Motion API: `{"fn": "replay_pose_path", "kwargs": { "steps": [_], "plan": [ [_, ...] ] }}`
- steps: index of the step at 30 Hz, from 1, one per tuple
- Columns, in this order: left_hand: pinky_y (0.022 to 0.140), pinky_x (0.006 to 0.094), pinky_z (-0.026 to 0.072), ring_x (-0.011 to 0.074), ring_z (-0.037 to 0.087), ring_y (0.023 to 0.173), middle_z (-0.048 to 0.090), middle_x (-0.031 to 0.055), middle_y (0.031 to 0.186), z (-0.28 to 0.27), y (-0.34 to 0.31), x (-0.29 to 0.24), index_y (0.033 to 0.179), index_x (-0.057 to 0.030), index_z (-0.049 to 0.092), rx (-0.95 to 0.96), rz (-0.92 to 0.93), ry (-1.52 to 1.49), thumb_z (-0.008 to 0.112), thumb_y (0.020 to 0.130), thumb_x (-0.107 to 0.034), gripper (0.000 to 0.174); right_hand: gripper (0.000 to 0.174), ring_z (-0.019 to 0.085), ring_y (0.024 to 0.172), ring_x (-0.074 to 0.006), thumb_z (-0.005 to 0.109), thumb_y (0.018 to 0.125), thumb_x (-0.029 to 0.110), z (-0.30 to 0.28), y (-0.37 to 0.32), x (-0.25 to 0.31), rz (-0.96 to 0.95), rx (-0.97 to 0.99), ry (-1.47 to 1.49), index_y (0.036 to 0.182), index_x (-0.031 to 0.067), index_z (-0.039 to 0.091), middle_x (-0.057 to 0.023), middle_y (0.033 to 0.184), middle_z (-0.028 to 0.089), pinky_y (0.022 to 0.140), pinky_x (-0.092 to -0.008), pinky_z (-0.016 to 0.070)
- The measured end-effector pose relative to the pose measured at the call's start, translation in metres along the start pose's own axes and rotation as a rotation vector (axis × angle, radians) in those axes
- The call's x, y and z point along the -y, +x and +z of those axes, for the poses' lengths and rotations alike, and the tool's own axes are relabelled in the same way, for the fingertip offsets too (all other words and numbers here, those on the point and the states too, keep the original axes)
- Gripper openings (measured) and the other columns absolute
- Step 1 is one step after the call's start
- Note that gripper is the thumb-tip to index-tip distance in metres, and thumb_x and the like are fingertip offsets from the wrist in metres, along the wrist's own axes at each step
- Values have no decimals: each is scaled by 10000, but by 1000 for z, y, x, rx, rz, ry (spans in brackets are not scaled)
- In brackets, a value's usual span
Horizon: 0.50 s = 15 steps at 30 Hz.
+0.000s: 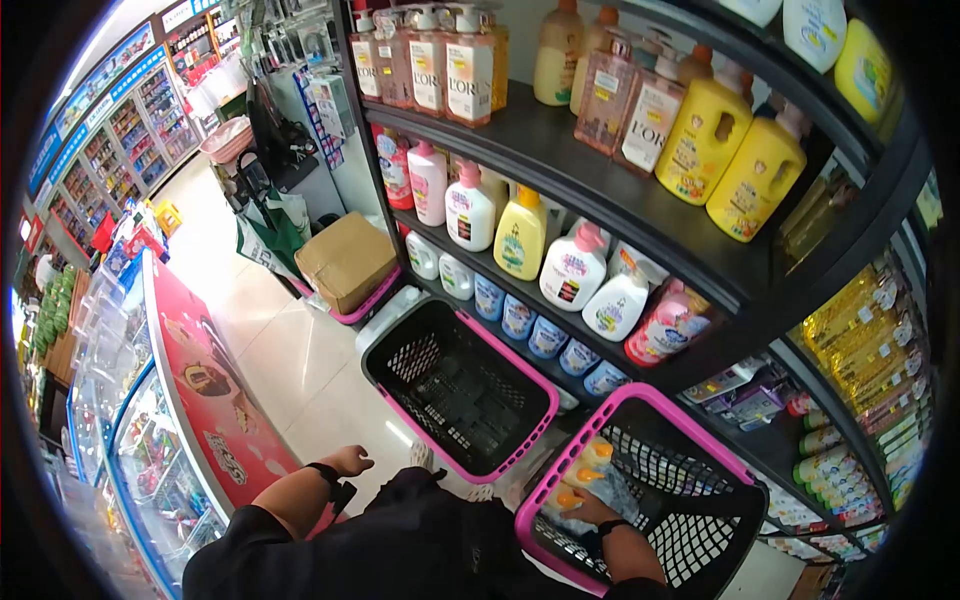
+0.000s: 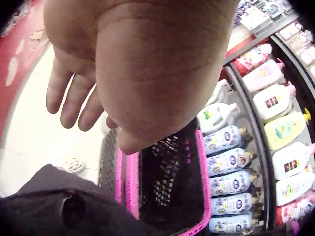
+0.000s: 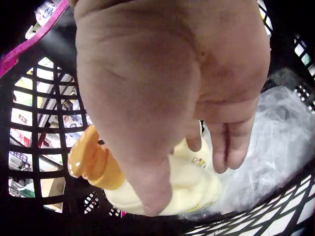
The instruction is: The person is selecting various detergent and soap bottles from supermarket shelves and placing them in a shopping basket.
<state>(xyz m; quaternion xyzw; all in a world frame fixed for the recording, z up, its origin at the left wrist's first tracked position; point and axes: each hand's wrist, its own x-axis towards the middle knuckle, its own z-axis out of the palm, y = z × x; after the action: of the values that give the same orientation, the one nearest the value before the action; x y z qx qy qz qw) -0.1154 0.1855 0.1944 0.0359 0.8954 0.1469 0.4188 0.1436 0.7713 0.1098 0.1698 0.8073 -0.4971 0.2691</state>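
My right hand (image 1: 597, 512) reaches down into the black basket with a pink rim (image 1: 745, 465). In the right wrist view, the hand (image 3: 172, 98) grips a pale yellow bottle (image 3: 192, 184) with an orange pump top (image 3: 93, 160); thumb and fingers lie on different sides of its body. Several orange tops (image 1: 590, 474) stand together in that basket, beside crumpled clear plastic (image 3: 270, 147). My left hand (image 1: 348, 461) hangs in the air over the floor, holding nothing. Its fingers (image 2: 74, 105) are loosely extended in the left wrist view.
A second pink-rimmed basket (image 1: 552, 405) stands against the shelves, which carry rows of pump bottles (image 1: 573, 265). Beyond it sits a cardboard box (image 1: 347, 262). To the left is a freezer with a pink side panel (image 1: 205, 385); pale floor tiles (image 1: 290, 340) run between.
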Motion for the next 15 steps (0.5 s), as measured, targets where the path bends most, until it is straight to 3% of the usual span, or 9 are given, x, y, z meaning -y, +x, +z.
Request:
{"fn": "replay_pose_path", "kwargs": {
  "steps": [4, 6, 7, 9, 11, 12, 13, 14, 15],
  "plan": [
    [977, 426, 511, 373, 654, 1116, 694, 232, 1170, -82, 57, -42, 1228, -7, 658, -198, 162, -79, 674, 872, -415, 542, 796, 577, 1256, -338, 829, 778, 461, -43, -35, 23, 130, 212, -391, 1359, -9, 551, -234, 1339, 604, 1051, -398, 457],
    [898, 445, 530, 399, 675, 1010, 710, 230, 1043, -154, 62, -94, 1072, -2, 687, -368, 409, -131, 652, 881, -359, 406, 749, 587, 1237, -348, 775, 803, 503, -58, -48, 10, 313, 122, -445, 1314, -11, 589, -240, 1308, 620, 1028, -405, 467],
    [870, 459, 526, 413, 669, 980, 702, 239, 999, -191, 55, -127, 1038, 6, 677, -477, 496, -134, 635, 885, -330, 371, 729, 602, 1208, -359, 766, 805, 500, -66, -56, 10, 293, 65, -490, 1293, -16, 601, -231, 1284, 636, 1010, -406, 479],
    [825, 453, 526, 387, 674, 941, 695, 231, 959, -255, 80, -176, 1019, 8, 676, -743, 695, -149, 644, 883, -271, 312, 691, 636, 1130, -371, 743, 816, 496, -92, -74, 15, 301, -62, -461, 1251, -27, 622, -206, 1223, 668, 960, -402, 507],
    [811, 433, 533, 354, 672, 923, 688, 214, 978, -317, 59, -239, 1020, 19, 665, -827, 803, -278, 661, 880, -225, 281, 606, 681, 996, -336, 764, 824, 413, -103, -97, 33, 338, -219, -319, 1215, -30, 629, -170, 1121, 702, 869, -391, 543],
    [824, 428, 533, 356, 675, 929, 686, 222, 976, -346, 42, -269, 1053, 30, 659, -865, 927, -363, 665, 880, -191, 281, 603, 684, 1005, -316, 768, 824, 387, -103, -117, 80, 371, -325, -204, 1232, -29, 617, -185, 1134, 700, 863, -386, 544],
    [846, 421, 531, 360, 671, 947, 674, 231, 997, -364, 74, -289, 1116, 48, 632, -958, 1004, -514, 676, 880, -167, 322, 601, 687, 1014, -295, 773, 823, 360, -95, -137, 135, 402, -427, -84, 1250, -28, 605, -200, 1147, 698, 857, -381, 546],
    [889, 421, 520, 372, 654, 1006, 655, 242, 1069, -387, 40, -314, 1204, 54, 587, -997, 1018, -484, 691, 883, -178, 409, 602, 690, 1023, -275, 777, 822, 334, -88, -146, 165, 431, -533, 38, 1267, -27, 593, -215, 1160, 696, 851, -375, 547],
    [928, 423, 501, 374, 626, 1077, 628, 255, 1149, -400, 26, -337, 1246, 51, 555, -1097, 1075, -519, 712, 872, -186, 469, 577, 695, 939, -228, 803, 813, 246, -85, -146, 151, 396, -602, 21, 1262, -34, 572, -193, 1155, 690, 772, -347, 557]
  ]
}}
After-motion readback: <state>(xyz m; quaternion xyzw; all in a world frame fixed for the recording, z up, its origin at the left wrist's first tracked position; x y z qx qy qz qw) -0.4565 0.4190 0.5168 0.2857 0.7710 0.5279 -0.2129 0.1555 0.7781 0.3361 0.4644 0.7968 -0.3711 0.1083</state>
